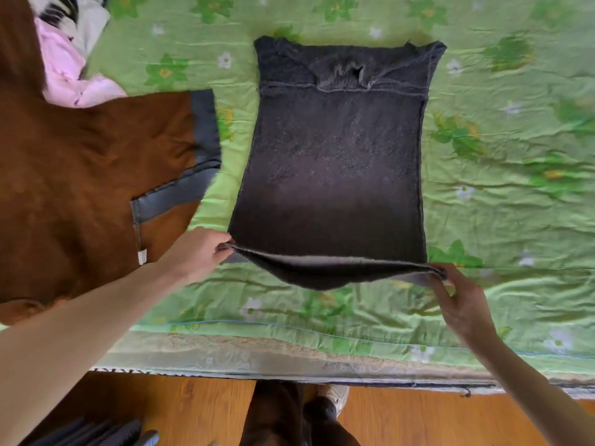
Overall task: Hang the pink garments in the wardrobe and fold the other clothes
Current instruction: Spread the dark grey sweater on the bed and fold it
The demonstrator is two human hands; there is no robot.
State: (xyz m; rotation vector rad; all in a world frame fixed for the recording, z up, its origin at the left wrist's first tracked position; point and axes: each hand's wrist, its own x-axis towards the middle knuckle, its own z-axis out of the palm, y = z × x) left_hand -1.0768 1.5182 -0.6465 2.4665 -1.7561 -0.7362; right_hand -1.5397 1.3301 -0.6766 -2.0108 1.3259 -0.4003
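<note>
Charcoal knit, one sweater, laid flat at the centre of the frame on a green flowered bedspread, neck end towards the top, sleeves apparently already tucked in behind.

Hem: lifted off the bed at both lower corners and sagging between them.

Left hand: pinches the lower left corner of the hem.

Right hand: pinches the lower right corner, fingers curled round the edge.

Handling, as judged: soft, limp and light; the sag in the hem suggests it will droop and stretch wherever unsupported. The two hem corners look the right hold for carrying the bottom edge up to the neck; kept level and taut, the fold should land square. The knit probably clings to the spread rather than sliding.

Also present: a brown garment with grey trim, spread at the left of the frame; a pink garment, crumpled at the upper left, not yet hung; a wooden floor along the bottom.
</note>
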